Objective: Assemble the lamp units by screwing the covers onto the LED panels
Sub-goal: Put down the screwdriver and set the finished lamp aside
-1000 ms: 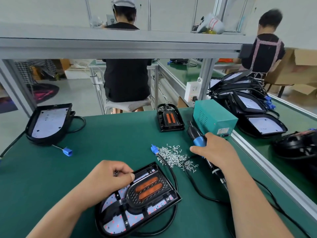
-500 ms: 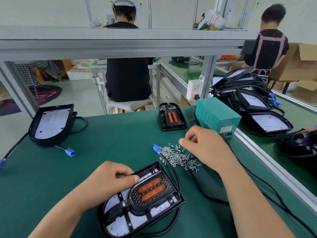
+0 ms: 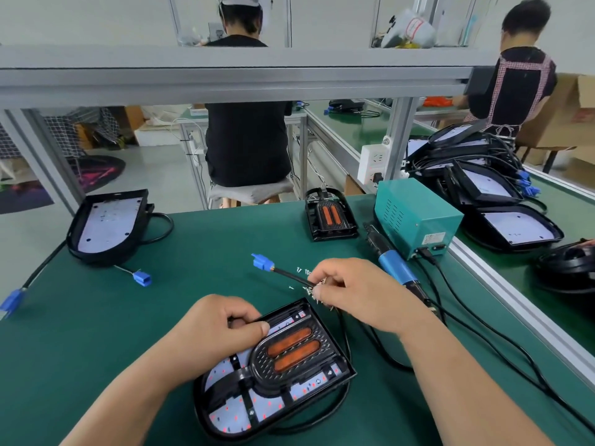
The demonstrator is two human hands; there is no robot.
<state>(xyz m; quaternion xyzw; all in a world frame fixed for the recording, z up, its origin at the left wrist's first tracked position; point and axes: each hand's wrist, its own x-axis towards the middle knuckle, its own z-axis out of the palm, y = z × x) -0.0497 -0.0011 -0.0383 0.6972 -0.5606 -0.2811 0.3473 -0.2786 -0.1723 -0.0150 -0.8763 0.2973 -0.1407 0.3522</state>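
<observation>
**A:** Where is the lamp unit (image 3: 273, 368)?

**B:** On the green mat (image 3: 96, 333), close in front of the person. Its black cover (image 3: 289, 352), with two orange lenses, sits on the LED panel (image 3: 231, 410), whose white face shows red dots around it.

**A:** And the left hand (image 3: 222, 329)?

**B:** It holds the unit's far left corner. The fingers are curled at the rim and the thumb presses down on the cover's edge.

**A:** The right hand (image 3: 354, 294)?

**B:** Just beyond the unit, with its fingertips bunched together, pinching at the small loose screws (image 3: 309, 289) scattered there. How many it has, I cannot tell. A black cable ending in a blue connector (image 3: 262, 263) runs under that hand.

**A:** The tool?

**B:** The blue electric screwdriver (image 3: 394, 268) lies on the mat just right of the right hand, untouched. Its far end is near the teal power box (image 3: 415, 217).

**A:** Anything else?

**B:** A spare cover (image 3: 331, 218) sits left of the box. An open lamp housing (image 3: 108, 226) lies at the mat's far left, and there are stacked housings (image 3: 483, 188) on the bench to the right.
</observation>
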